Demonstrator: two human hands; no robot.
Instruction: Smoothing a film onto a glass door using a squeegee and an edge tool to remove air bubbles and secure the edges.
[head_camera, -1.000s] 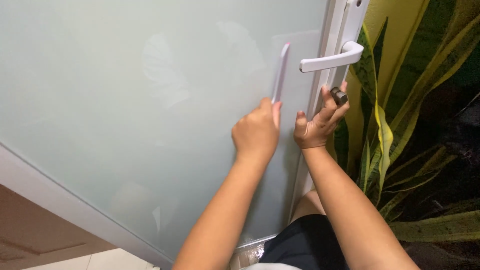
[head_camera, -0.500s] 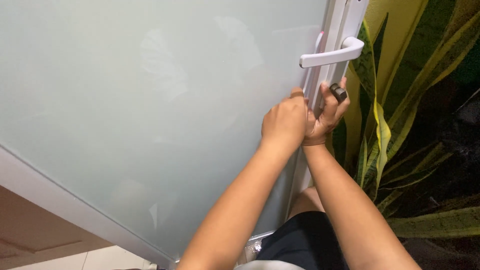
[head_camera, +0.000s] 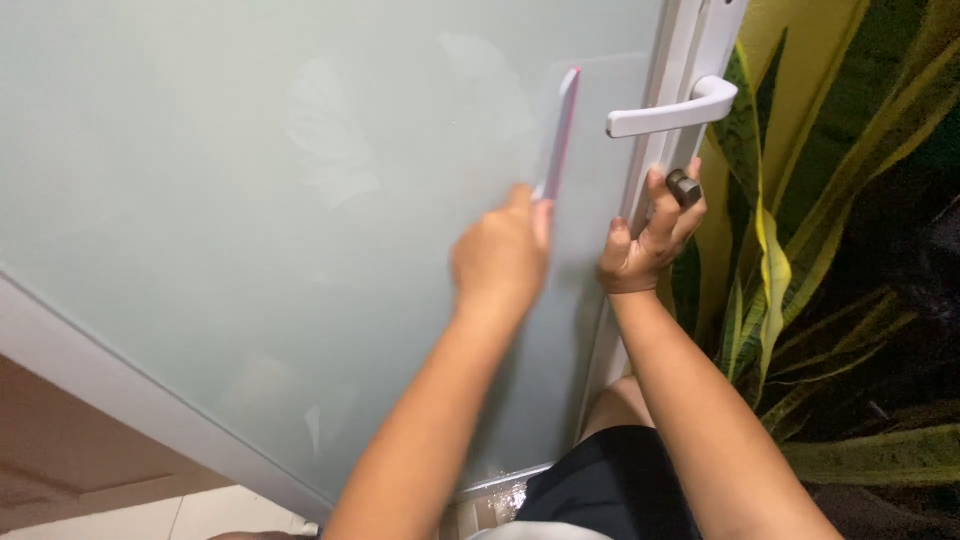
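One large frosted-glass door panel (head_camera: 250, 200), smooth and pale green, fills most of the view inside a white frame (head_camera: 675, 120). Beside it stand long, stiff green-and-yellow plant leaves (head_camera: 770, 290). One white lever door handle (head_camera: 672, 112) juts from the frame. The left hand (head_camera: 500, 262) is clenched around one thin pink flat-bladed scraper (head_camera: 558, 135) pressed against the glass. The right hand (head_camera: 648, 245) grips the frame edge, wearing one dark ring (head_camera: 684, 188).
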